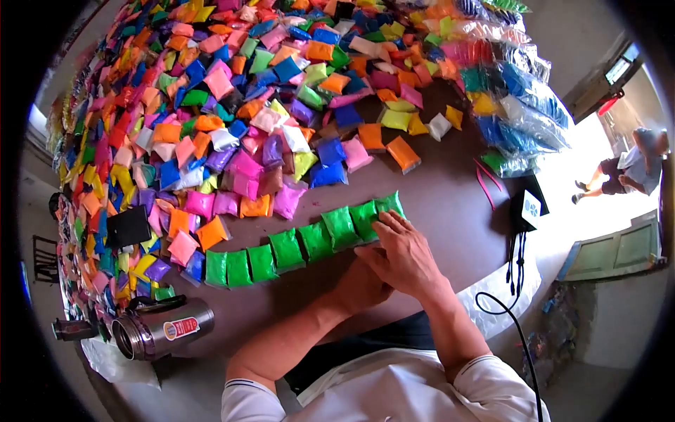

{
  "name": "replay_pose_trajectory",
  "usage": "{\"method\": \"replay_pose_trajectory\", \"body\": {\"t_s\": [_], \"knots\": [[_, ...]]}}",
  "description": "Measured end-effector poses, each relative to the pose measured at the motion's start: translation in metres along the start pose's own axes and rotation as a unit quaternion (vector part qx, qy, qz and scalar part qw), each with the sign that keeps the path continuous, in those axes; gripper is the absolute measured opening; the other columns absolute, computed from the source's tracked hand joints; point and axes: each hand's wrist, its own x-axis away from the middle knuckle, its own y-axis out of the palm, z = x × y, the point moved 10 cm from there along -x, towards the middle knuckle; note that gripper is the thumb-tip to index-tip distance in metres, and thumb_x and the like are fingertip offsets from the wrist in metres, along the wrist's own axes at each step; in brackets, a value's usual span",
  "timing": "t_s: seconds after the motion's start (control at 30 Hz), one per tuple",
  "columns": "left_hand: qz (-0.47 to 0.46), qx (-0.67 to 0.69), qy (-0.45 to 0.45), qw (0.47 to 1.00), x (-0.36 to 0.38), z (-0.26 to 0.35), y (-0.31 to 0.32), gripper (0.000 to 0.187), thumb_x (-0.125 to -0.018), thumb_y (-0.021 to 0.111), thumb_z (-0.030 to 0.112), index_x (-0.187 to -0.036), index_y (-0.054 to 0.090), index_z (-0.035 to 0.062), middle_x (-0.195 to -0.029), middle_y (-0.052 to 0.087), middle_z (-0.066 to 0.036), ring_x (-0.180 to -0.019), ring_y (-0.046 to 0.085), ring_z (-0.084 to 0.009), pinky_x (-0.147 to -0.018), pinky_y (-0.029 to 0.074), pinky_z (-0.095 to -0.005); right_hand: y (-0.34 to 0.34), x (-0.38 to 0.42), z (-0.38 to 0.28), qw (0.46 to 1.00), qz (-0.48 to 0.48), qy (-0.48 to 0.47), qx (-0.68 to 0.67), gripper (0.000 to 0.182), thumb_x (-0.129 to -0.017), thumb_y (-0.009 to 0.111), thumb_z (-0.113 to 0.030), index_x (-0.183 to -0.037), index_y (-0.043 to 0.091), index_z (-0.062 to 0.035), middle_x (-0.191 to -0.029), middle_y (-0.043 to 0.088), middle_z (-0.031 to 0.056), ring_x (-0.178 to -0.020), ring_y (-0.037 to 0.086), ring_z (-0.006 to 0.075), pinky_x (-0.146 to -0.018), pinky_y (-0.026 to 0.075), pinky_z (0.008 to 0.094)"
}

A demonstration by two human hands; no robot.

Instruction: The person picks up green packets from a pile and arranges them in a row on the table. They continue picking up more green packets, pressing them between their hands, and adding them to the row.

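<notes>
A slightly curved row of several small green packets [287, 250] lies flat on the brown table, side by side. My right hand [404, 254] rests at the row's right end. Its fingertips touch the lower part of the last green packet [391, 204], and its thumb points left, apart from the fingers. My left hand [361, 287] is just below the row, partly covered by my right hand. Its fingers are hidden, so I cannot see whether it holds anything.
A big heap of multicoloured packets [246, 165] covers the table's far and left parts. Clear bags of packets [520, 105] are stacked at right. A steel flask [165, 329] lies lower left. A white device [531, 211] with black cables stands right. Another person [636, 165] is at far right.
</notes>
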Motion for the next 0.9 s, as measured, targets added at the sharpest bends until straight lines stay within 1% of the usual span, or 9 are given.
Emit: {"method": "replay_pose_trajectory", "body": {"t_s": [0.07,0.17,0.3,0.5,0.6,0.7,0.73,0.77,0.9], "knots": [[-0.027,0.022,0.012,0.999,-0.004,0.007,0.001,0.044,-0.076,0.064,0.004,-0.118,0.052,0.0016,-0.114,0.058,-0.018,-0.111,0.053,-0.0342,-0.098,0.039,-0.0433,-0.003,-0.002,0.001,0.999,-0.018,0.026,-0.035,0.050,-0.083,0.066,-0.033,-0.114,0.057,0.0058,-0.124,0.055,0.0263,-0.124,0.046,0.0394,-0.105,0.037,0.0424],[-0.010,0.029,-0.005,1.000,-0.004,0.003,0.001,0.040,-0.078,0.064,0.006,-0.116,0.054,0.0014,-0.110,0.060,-0.018,-0.107,0.055,-0.0347,-0.095,0.040,-0.0437,-0.005,-0.001,0.003,0.999,-0.005,0.028,-0.022,0.047,-0.082,0.067,-0.031,-0.111,0.059,0.0051,-0.123,0.056,0.0244,-0.120,0.050,0.0384,-0.101,0.041,0.0419],[-0.005,-0.011,0.027,1.000,0.000,0.009,-0.003,0.037,-0.079,0.065,0.008,-0.114,0.055,0.0004,-0.110,0.060,-0.018,-0.105,0.056,-0.0355,-0.094,0.040,-0.0441,-0.009,-0.002,0.005,0.999,0.015,0.007,-0.046,0.042,-0.082,0.068,-0.029,-0.105,0.061,0.0045,-0.119,0.059,0.0231,-0.114,0.054,0.0375,-0.097,0.044,0.0416],[-0.005,-0.031,0.049,0.998,0.000,0.013,-0.003,0.031,-0.080,0.064,0.009,-0.109,0.059,0.0004,-0.106,0.062,-0.019,-0.104,0.056,-0.0366,-0.092,0.041,-0.0451,-0.015,-0.003,0.013,0.995,0.075,0.009,-0.069,0.034,-0.082,0.068,-0.027,-0.100,0.064,0.0013,-0.105,0.065,0.0195,-0.098,0.063,0.0354,-0.084,0.050,0.0403],[-0.035,0.002,0.022,0.999,0.000,0.004,0.003,0.030,-0.080,0.061,0.011,-0.110,0.060,0.0048,-0.110,0.061,-0.016,-0.107,0.055,-0.0374,-0.095,0.040,-0.0461,-0.015,-0.009,0.027,0.986,0.093,0.075,-0.117,0.029,-0.083,0.068,-0.024,-0.101,0.064,-0.0005,-0.098,0.066,0.0173,-0.088,0.066,0.0320,-0.076,0.053,0.0369],[-0.030,-0.015,0.037,0.999,0.002,0.003,0.006,0.017,-0.084,0.059,0.013,-0.099,0.060,0.0049,-0.102,0.061,-0.015,-0.100,0.056,-0.0386,-0.090,0.043,-0.0463,-0.032,-0.026,0.020,0.982,0.155,0.028,-0.106,0.026,-0.084,0.066,-0.020,-0.102,0.064,-0.0013,-0.095,0.067,0.0167,-0.082,0.067,0.0293,-0.071,0.053,0.0345],[-0.018,-0.014,0.045,0.999,0.002,0.004,0.005,0.012,-0.086,0.059,0.015,-0.092,0.058,0.0050,-0.097,0.061,-0.015,-0.097,0.056,-0.0379,-0.088,0.043,-0.0462,-0.037,-0.036,0.017,0.977,0.170,0.006,-0.128,0.023,-0.084,0.064,-0.019,-0.100,0.064,-0.0018,-0.090,0.065,0.0175,-0.082,0.064,0.0337,-0.070,0.051,0.0386],[-0.005,-0.012,0.053,0.998,0.002,0.005,0.003,0.012,-0.087,0.059,0.016,-0.085,0.056,0.0052,-0.092,0.060,-0.015,-0.093,0.056,-0.0372,-0.085,0.043,-0.0461,-0.041,-0.046,0.013,0.971,0.184,-0.016,-0.151,0.021,-0.083,0.063,-0.018,-0.098,0.063,-0.0023,-0.085,0.063,0.0183,-0.081,0.061,0.0381,-0.070,0.048,0.0427],[0.030,-0.001,0.067,0.997,-0.001,0.013,-0.005,0.020,-0.088,0.059,0.018,-0.078,0.049,0.0055,-0.083,0.056,-0.015,-0.084,0.055,-0.0366,-0.078,0.043,-0.0466,-0.046,-0.093,0.019,0.961,0.225,-0.028,-0.156,0.022,-0.083,0.061,-0.019,-0.097,0.063,-0.0017,-0.084,0.063,0.0188,-0.079,0.060,0.0388,-0.070,0.048,0.0428]]}}
